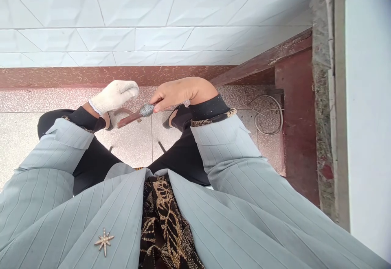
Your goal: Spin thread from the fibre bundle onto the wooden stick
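My left hand [114, 95], in a white knitted glove, is closed with its fingertips pinched together. From them a thin strand, seemingly wire, runs down toward a wooden handle [130, 119]. Grey wire [146, 110] is wound in a thick band around the handle's upper right end. My bare right hand [174, 94] grips that wound end between thumb and fingers. The handle slants down to the left, in the air between my knees. Whatever lies beyond the winding is hidden by my right hand.
A white tiled wall [116, 8] with a reddish-brown base strip [61, 77] rises in front. At right, a coiled pale cable [269, 116] lies on the speckled floor [131, 147] beside a dark red wooden panel [297, 118]. My legs and shoes are below my hands.
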{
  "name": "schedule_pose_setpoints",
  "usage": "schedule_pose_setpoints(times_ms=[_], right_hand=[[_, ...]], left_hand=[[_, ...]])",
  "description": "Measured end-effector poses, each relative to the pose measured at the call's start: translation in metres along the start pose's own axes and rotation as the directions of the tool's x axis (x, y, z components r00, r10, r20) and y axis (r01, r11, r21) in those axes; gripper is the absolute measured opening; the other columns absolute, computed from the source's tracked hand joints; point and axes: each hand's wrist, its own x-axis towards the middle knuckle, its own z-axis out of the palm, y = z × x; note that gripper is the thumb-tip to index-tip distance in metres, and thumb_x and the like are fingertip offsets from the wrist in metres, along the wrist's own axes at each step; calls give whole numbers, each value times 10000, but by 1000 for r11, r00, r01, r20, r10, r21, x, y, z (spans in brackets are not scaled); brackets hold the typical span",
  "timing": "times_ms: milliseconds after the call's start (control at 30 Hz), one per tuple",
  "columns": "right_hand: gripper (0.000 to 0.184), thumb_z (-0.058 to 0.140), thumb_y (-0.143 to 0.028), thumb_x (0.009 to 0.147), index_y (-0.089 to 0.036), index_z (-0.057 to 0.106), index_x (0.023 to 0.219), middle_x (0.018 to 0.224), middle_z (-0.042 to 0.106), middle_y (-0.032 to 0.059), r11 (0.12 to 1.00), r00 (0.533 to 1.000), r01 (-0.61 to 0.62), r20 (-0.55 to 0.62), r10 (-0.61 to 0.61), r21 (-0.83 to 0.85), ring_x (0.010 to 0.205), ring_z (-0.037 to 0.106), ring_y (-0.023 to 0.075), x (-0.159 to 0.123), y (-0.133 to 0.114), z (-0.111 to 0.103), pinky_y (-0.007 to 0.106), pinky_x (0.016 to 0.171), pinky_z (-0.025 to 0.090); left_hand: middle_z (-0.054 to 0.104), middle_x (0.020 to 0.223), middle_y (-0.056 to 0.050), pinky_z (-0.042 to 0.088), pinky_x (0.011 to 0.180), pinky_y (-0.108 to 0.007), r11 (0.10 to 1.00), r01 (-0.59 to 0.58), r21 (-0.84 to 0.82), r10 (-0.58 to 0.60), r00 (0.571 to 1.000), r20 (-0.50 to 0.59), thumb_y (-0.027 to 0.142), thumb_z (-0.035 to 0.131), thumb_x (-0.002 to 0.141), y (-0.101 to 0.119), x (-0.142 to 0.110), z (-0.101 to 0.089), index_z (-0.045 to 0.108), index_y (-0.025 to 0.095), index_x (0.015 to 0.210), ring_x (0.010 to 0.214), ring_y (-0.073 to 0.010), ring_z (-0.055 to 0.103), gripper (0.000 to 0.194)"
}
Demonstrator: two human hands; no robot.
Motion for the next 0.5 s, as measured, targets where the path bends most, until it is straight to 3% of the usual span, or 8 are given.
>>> schedule_pose_setpoints(times_ms=[67, 133, 200, 300, 333, 400, 467, 500], right_hand=[[291, 638, -381, 911, -165, 581, 725, 633, 446, -49, 981, 986, 155, -73, -147, 114, 612, 396, 83, -3, 2, 0, 252, 625, 315], [300, 656, -429, 899, -166, 592, 770, 671, 474, -41, 927, 934, 302, -264, -241, 223, 619, 409, 83, -5, 4, 2, 245, 614, 325], [314, 674, -465, 893, -173, 593, 813, 696, 506, -29, 840, 830, 429, -512, -221, 332, 606, 407, 85, -5, 6, 5, 250, 591, 314], [280, 638, -464, 919, -190, 592, 895, 721, 513, -17, 692, 613, 563, -790, 17, 451, 580, 383, 94, -1, 8, 5, 268, 568, 291], [245, 612, -440, 929, -199, 583, 900, 731, 514, -11, 687, 557, 552, -822, 118, 473, 584, 383, 101, 0, 10, 4, 274, 571, 299], [199, 569, -390, 940, -225, 543, 834, 731, 527, 7, 763, 494, 400, -820, 288, 508, 600, 402, 124, 3, 14, 0, 288, 585, 335], [222, 569, -358, 933, -232, 512, 759, 722, 555, 30, 870, 487, 109, -789, 375, 481, 630, 444, 149, 5, 19, -3, 302, 610, 364], [227, 581, -346, 923, -226, 517, 740, 716, 566, 39, 903, 508, -46, -769, 389, 427, 646, 461, 158, 6, 20, -4, 308, 622, 367]], left_hand=[[694, 865, -35, 480, 805, -304, 998, 8, -54, -7, 1000, 22, 318, 484, 926, 2, 1, 2, 662, 173, 899, 833, -168, 619, 231], [669, 817, -37, 475, 750, -293, 990, 22, -137, -18, 999, 27, 325, 495, 932, 5, 1, 3, 648, 161, 882, 757, -147, 585, 230], [625, 742, -25, 453, 675, -278, 980, 35, -195, -28, 999, 39, 339, 474, 950, 8, 1, 5, 635, 160, 872, 660, -124, 528, 252], [584, 679, -7, 427, 627, -264, 985, 17, -173, 0, 996, 95, 359, 439, 969, 9, -1, 6, 630, 175, 842, 607, -118, 495, 294], [591, 682, -8, 429, 631, -261, 989, -3, -151, 22, 992, 123, 364, 448, 964, 9, -1, 7, 633, 177, 831, 617, -121, 508, 295], [615, 704, -13, 437, 640, -259, 992, -36, -122, 56, 985, 166, 379, 452, 963, 8, -2, 5, 648, 176, 831, 640, -127, 529, 312], [635, 734, -18, 442, 648, -260, 992, -56, -115, 76, 981, 179, 392, 445, 973, 8, -4, 2, 665, 169, 864, 654, -127, 538, 332], [639, 744, -20, 443, 654, -261, 992, -56, -112, 73, 984, 163, 395, 444, 976, 8, -5, 0, 670, 165, 882, 656, -126, 537, 335]])
